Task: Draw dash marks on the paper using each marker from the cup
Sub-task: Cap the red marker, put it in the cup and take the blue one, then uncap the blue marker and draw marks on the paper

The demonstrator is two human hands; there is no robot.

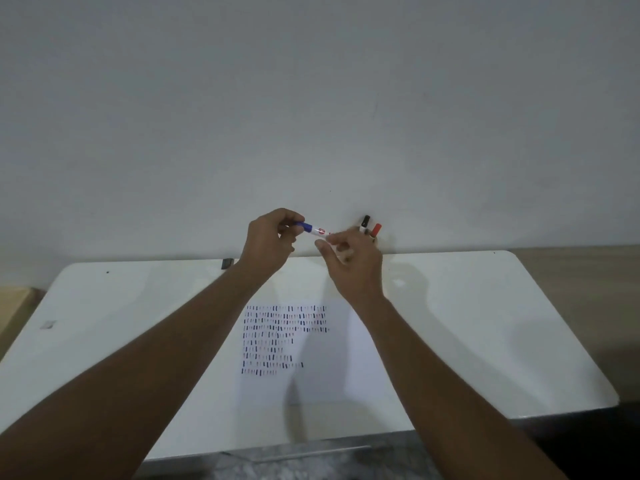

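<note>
Above the white table [138,341] by the bare wall [311,98], left hand [268,242] and right hand [353,268] both grip a blue marker [313,230]; the dashed paper [311,344] lies below.

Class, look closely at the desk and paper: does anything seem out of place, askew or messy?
Only slightly: the dash rows on the paper are ragged, ending at different lengths. The blue marker is held between both hands; nothing looks spilled or damaged.

White table [138,341] across lower frame; centred on it, paper [329,375] bearing rows of dash marks [277,341]. Small dark object [227,263] at far edge.
</note>
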